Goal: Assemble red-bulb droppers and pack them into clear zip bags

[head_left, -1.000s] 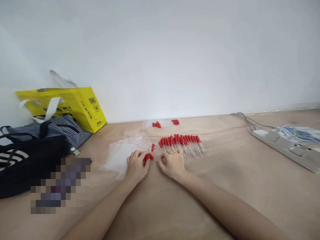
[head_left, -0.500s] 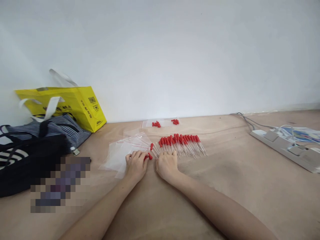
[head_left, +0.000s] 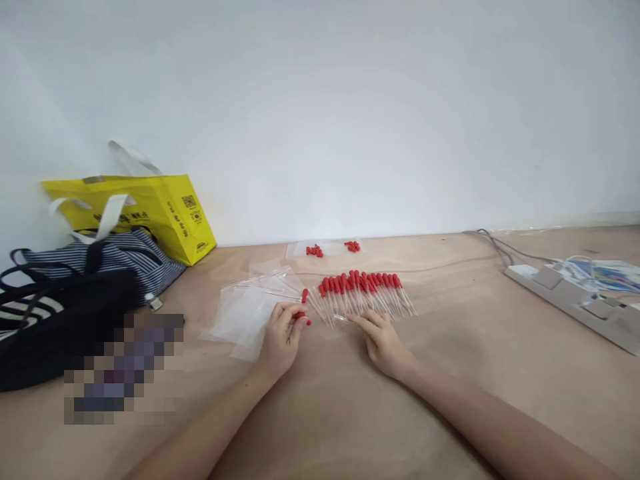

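My left hand [head_left: 280,339] pinches a red rubber dropper bulb [head_left: 300,315] between thumb and fingertips. The tip of another red piece shows just below it; whether that is also in the hand I cannot tell. To the right, my right hand [head_left: 386,343] grips one end of a short clear dropper tube [head_left: 341,319], which points left toward the bulb. Behind it lies a row of droppers with red bulbs [head_left: 357,283], their clear stems toward me. Several loose tubes [head_left: 323,308] lie at the row's left end. A single red bulb [head_left: 305,295] rests beyond my left fingertips.
Clear zip bags [head_left: 245,313] lie left of my left hand. Against the wall, another clear bag [head_left: 329,248] holds red bulbs. A yellow bag [head_left: 195,230], a striped bag [head_left: 145,257] and a black bag [head_left: 100,313] stand left. A white power strip [head_left: 565,303] lies right.
My right hand has moved right and now holds a clear tube. My left hand has turned and lifted slightly, with a red bulb showing in its fingers.
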Motion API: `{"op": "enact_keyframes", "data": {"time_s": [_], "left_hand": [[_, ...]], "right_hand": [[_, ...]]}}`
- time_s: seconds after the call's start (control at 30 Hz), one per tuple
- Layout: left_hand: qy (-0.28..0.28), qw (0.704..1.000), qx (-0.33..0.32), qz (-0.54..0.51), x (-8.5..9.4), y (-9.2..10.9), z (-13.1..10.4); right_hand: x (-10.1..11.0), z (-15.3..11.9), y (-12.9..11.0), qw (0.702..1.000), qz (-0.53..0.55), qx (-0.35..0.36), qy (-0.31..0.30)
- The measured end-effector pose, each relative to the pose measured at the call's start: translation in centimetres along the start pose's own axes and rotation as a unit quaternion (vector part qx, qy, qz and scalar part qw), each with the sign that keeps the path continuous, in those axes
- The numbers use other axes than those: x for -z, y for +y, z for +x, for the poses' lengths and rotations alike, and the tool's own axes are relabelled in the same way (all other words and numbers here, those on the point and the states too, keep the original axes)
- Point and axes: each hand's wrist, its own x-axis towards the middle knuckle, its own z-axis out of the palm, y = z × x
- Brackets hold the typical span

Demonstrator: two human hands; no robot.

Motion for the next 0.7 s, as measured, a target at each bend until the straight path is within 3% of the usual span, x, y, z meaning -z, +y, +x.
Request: {"op": "enact_keyframes", "data": {"time_s": [0.13, 0.23, 0.7], "left_hand": [[-0.029, 0.984, 0.095, -0.145, -0.8, 0.3, -0.4], [-0.056, 0.969, 0.15, -0.191, -1.2, 0.6, -0.5], [-0.062, 0.965, 0.149, -0.208, -1.4, 0.9, -0.6]], "right_hand": [[0.2, 0.3, -0.3, 1.0, 0.015, -0.015, 0.003], [0.1, 0.8, -0.8, 0.999, 0.022, -0.029, 0.012], [-0.3, 1.2, -1.8, 0.999, 0.053, -0.012, 0.007]]}}
